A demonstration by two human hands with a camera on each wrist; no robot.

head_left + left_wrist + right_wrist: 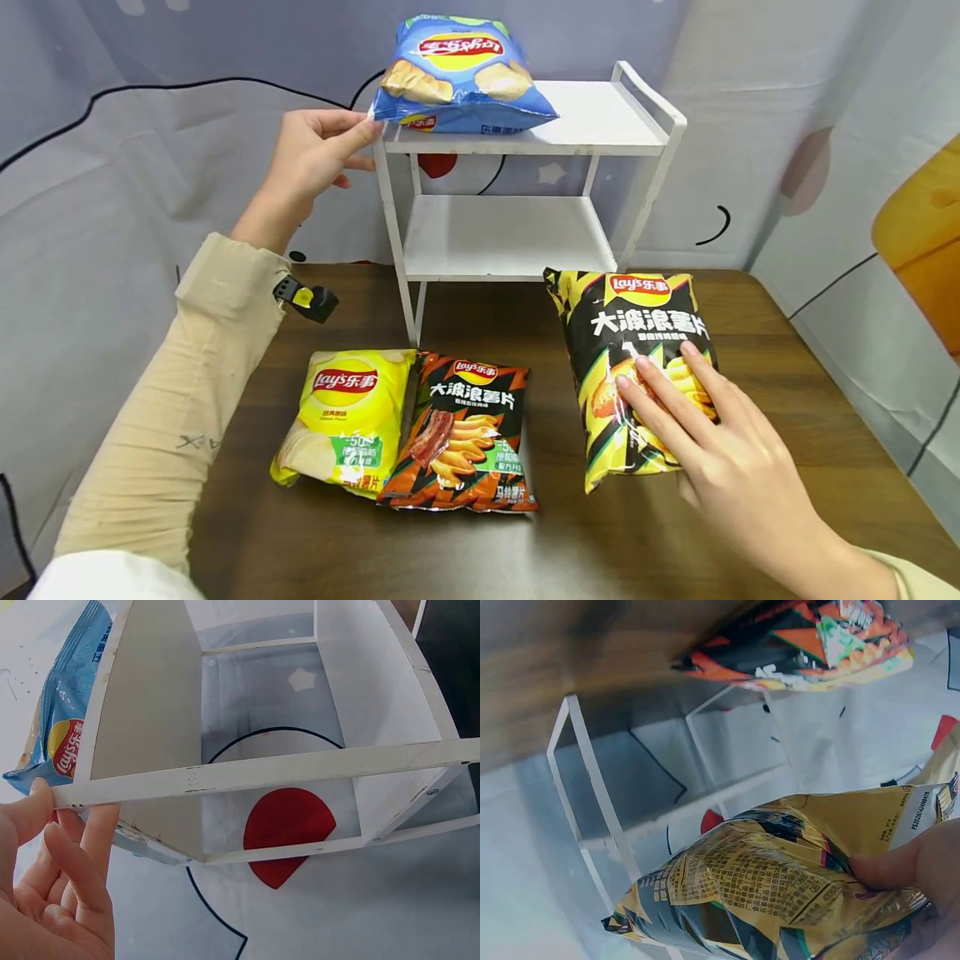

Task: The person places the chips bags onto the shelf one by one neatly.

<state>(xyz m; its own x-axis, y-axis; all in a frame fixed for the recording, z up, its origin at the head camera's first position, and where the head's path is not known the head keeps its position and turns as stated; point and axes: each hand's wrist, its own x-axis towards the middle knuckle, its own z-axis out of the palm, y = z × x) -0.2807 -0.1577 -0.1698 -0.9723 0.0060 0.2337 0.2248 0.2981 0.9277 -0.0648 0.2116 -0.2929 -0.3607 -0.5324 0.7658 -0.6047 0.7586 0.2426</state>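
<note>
My left hand [318, 158] grips the top left corner of a white two-tier shelf rack [510, 237]. In the left wrist view the thumb lies above the corner and fingers are below it. The thumb tip is right at the corner of a blue Lay's chip bag [468, 79], which lies on the top tier. My right hand [738, 462] holds a black and yellow Lay's chip bag [637, 321] upright near the rack's right front, fingers spread over its printed front. In the right wrist view the thumb presses on the back of this bag [742, 877].
On the wooden table [465, 558], a yellow chip bag [345, 417] and a brown-orange chip bag [465, 433] lie side by side in front of the rack. The right side of the top tier has a raised rail [652, 96]. Behind hangs a patterned curtain [750, 75].
</note>
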